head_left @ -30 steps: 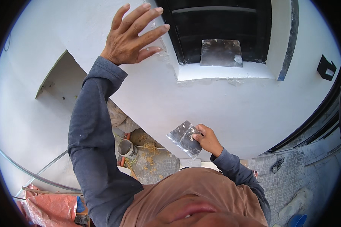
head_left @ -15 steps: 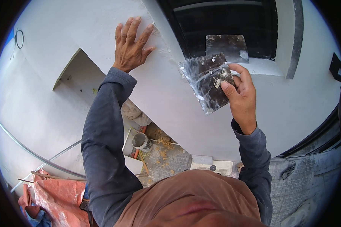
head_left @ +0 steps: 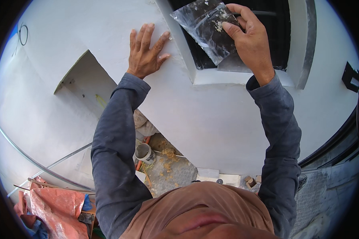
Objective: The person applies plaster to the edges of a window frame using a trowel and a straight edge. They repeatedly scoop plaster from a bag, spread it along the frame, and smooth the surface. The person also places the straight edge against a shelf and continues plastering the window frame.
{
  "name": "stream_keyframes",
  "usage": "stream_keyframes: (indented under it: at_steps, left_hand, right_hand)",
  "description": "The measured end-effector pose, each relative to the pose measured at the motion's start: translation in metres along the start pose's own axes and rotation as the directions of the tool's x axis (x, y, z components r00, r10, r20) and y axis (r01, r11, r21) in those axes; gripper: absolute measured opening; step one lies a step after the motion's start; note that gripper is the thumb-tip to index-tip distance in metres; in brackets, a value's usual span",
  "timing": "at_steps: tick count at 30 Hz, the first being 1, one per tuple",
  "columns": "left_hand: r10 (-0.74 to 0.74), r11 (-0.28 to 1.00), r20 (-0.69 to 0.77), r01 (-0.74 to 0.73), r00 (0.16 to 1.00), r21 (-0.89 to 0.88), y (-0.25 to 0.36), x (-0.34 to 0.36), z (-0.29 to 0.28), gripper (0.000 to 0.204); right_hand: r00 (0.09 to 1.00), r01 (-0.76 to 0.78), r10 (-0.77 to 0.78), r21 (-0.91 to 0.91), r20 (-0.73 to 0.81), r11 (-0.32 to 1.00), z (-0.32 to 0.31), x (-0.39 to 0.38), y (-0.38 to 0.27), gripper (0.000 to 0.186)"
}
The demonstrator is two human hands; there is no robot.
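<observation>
Fingers spread, my left hand [head_left: 144, 55] lies against the white wall [head_left: 179, 123], just left of the window recess. My right hand [head_left: 252, 38] grips a dark square tile [head_left: 201, 30] by its right edge, thumb on the face toward me. White smears and pale crumbs of plaster cover that face. The tile is held up tilted before the dark window [head_left: 279, 36]. Behind its lower corner, a second dark plate [head_left: 233, 64] stands on the white sill [head_left: 209, 77], partly hidden by the tile and my right hand.
A square opening [head_left: 85, 81] breaks the wall at left. Below are a bucket [head_left: 144, 153], orange pipe and rubble on the floor. A red tarp [head_left: 58, 211] lies lower left, near long metal strips [head_left: 40, 167]. A black fixture [head_left: 352, 77] is mounted at far right.
My right hand has moved up with the tile, from below the sill to in front of the window. My left hand stays spread on the wall, slightly lower and further right in view.
</observation>
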State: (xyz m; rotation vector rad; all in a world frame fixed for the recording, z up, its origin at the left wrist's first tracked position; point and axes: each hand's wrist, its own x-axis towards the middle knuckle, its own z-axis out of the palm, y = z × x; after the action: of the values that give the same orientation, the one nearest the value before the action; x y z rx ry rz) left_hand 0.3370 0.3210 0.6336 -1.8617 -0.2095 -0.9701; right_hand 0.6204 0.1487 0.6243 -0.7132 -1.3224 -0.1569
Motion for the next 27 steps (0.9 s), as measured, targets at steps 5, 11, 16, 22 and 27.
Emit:
stream_keyframes:
  at_steps: [5, 11, 16, 22, 27]
  left_hand:
    - [-0.005, 0.976, -0.21, -0.041, 0.978, -0.214, -0.002, -0.011, 0.009, 0.052]
    - [-0.309, 0.95, -0.399, 0.262, 0.863, -0.17, 0.0, -0.016, 0.016, 0.056]
    - [-0.305, 0.952, -0.384, 0.288, 0.872, -0.103, 0.002, -0.013, 0.013, 0.056]
    - [-0.327, 0.945, -0.407, 0.297, 0.853, -0.137, 0.002, -0.013, 0.014, 0.057]
    - [-0.331, 0.944, -0.475, 0.282, 0.815, -0.173, -0.001, -0.013, 0.018, 0.058]
  right_hand:
    - [0.955, 0.265, -0.265, 0.02, 0.135, 0.964, 0.037, 0.076, -0.017, 0.027]
    - [0.941, 0.275, -0.224, -0.186, 0.254, 0.943, 0.063, 0.096, -0.036, 0.028]
    - [0.932, 0.297, -0.226, -0.241, 0.284, 0.924, 0.074, 0.105, -0.032, 0.026]
    - [0.912, 0.333, -0.235, -0.275, 0.335, 0.902, 0.081, 0.103, -0.037, 0.026]
    - [0.91, 0.213, -0.068, -0.32, 0.409, 0.923, 0.079, 0.069, -0.044, 0.026]
